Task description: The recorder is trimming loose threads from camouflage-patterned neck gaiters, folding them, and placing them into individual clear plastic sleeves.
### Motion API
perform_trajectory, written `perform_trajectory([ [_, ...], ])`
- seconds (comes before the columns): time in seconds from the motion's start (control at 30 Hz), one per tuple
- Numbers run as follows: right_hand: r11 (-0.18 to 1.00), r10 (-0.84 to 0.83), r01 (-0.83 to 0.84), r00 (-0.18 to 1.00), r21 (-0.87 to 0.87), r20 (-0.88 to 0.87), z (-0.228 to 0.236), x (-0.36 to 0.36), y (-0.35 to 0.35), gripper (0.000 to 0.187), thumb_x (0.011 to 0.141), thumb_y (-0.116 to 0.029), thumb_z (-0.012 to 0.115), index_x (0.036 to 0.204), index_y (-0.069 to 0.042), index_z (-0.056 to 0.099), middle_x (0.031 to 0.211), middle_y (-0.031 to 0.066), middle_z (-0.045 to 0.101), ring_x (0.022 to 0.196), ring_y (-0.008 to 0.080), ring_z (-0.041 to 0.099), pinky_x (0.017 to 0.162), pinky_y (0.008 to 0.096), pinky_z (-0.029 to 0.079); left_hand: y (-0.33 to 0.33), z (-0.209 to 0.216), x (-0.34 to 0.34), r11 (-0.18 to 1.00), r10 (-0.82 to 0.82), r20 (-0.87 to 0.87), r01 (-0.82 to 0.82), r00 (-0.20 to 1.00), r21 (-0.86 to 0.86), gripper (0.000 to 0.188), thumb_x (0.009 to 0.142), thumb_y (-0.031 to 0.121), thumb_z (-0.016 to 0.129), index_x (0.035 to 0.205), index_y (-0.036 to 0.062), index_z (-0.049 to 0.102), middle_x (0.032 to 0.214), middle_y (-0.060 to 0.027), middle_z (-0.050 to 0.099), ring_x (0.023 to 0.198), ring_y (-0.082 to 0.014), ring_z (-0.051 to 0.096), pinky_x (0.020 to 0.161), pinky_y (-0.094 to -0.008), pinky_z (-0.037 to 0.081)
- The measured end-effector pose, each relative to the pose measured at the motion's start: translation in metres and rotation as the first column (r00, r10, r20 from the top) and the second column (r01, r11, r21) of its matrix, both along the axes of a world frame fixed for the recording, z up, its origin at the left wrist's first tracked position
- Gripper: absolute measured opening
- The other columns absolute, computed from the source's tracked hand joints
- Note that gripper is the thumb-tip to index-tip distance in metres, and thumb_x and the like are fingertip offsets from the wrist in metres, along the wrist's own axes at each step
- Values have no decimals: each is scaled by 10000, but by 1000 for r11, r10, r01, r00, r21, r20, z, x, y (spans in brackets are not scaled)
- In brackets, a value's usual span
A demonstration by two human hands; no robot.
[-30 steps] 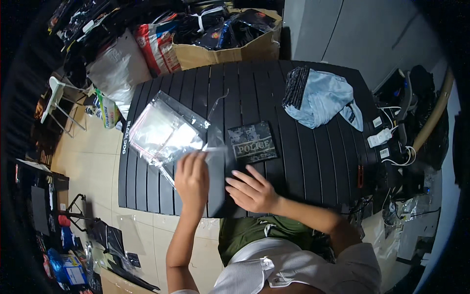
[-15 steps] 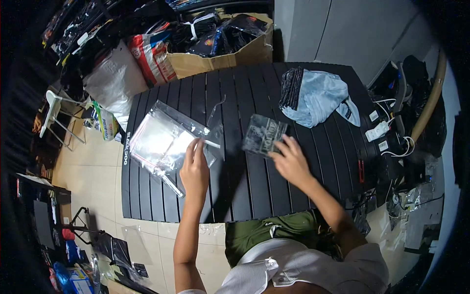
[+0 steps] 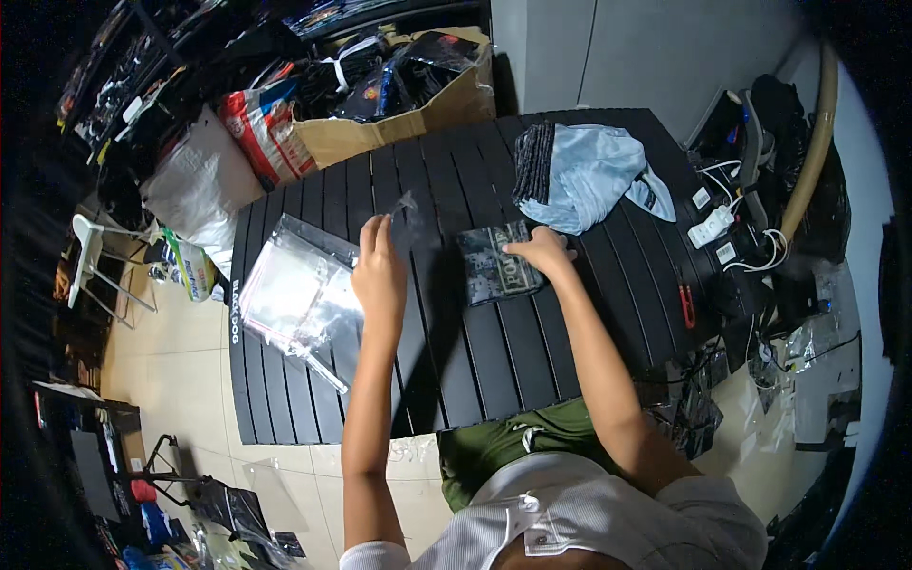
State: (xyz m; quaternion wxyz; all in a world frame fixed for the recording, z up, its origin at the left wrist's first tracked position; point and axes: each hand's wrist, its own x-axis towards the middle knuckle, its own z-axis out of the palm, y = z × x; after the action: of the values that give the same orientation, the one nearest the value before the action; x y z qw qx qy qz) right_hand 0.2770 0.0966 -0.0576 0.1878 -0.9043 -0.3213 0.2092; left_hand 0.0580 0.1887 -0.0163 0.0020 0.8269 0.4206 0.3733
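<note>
A folded dark grey camouflage-patterned cloth (image 3: 486,271) with pale lettering lies on the black slatted table (image 3: 446,380). My right hand (image 3: 543,255) grips its right edge, thumb on top and the other fingers curled at the far side. My left hand (image 3: 380,266) is raised with its fingers together, pinching a thin clear plastic bag (image 3: 407,211) that is hard to see against the dark slats. Beside that hand, on the left, lies a stack of shiny clear plastic bags (image 3: 290,290), partly hidden by my hand and forearm.
Light blue garments with dark folded cloth (image 3: 594,171) lie at the table's far right. A red tool (image 3: 686,304) rests near the right edge, by a white power strip (image 3: 712,226) with cables. Beyond the far edge stands a cardboard box (image 3: 389,128) of dark packaged items.
My left hand has lifted off the bag stack with clear plastic at its fingers. My right hand has shifted to the cloth's right edge and closed on it. The whole view has shifted slightly.
</note>
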Motion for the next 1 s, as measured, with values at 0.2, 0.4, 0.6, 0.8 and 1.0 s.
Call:
perform_trajectory([
  [0.2, 923, 64, 93, 920, 373, -388, -29, 17, -17, 569, 715, -248, 676, 1143, 71, 481, 1103, 195, 560, 1023, 260, 546, 897, 307, 405, -9, -3, 18, 977, -179, 128, 191, 976, -94, 308, 783, -2, 520, 1089, 31, 536, 1142, -121, 541, 955, -317, 565, 766, -347, 480],
  [0.4, 724, 309, 548, 287, 420, -907, -21, 6, -60, 345, 805, -209, 586, 1060, 14, 520, 1003, 139, 605, 930, 240, 595, 809, 374, 478, -12, -10, 16, 966, -245, 69, 250, 967, -71, 355, 769, 18, 501, 1120, 68, 516, 1183, -66, 521, 877, -312, 593, 708, -373, 502],
  [0.6, 748, 444, 627, -231, 216, -866, -4, -15, -93, 289, 834, -143, 513, 1072, 20, 538, 1018, 147, 611, 912, 262, 609, 835, 417, 476, -24, -3, 27, 932, -292, 16, 288, 956, -219, 394, 771, -26, 471, 1163, 17, 485, 1218, -121, 494, 965, -347, 549, 791, -382, 470],
  [0.8, 887, 330, 421, -293, 189, -897, 3, -20, -78, 255, 812, -98, 523, 1033, 25, 555, 968, 147, 627, 866, 251, 622, 812, 404, 485, -39, -1, 34, 889, -366, 64, 369, 928, -270, 475, 729, -109, 408, 1193, -17, 449, 1251, -190, 442, 1061, -385, 480, 884, -390, 425],
  [1.0, 871, 392, 433, -326, 233, -861, 0, -10, -55, 228, 804, -119, 531, 984, 14, 575, 937, 130, 635, 851, 246, 625, 799, 396, 493, -59, 7, 32, 824, -469, -21, 428, 883, -371, 596, 644, -160, 426, 1230, -57, 398, 1279, -212, 405, 1142, -363, 435, 944, -353, 392],
])
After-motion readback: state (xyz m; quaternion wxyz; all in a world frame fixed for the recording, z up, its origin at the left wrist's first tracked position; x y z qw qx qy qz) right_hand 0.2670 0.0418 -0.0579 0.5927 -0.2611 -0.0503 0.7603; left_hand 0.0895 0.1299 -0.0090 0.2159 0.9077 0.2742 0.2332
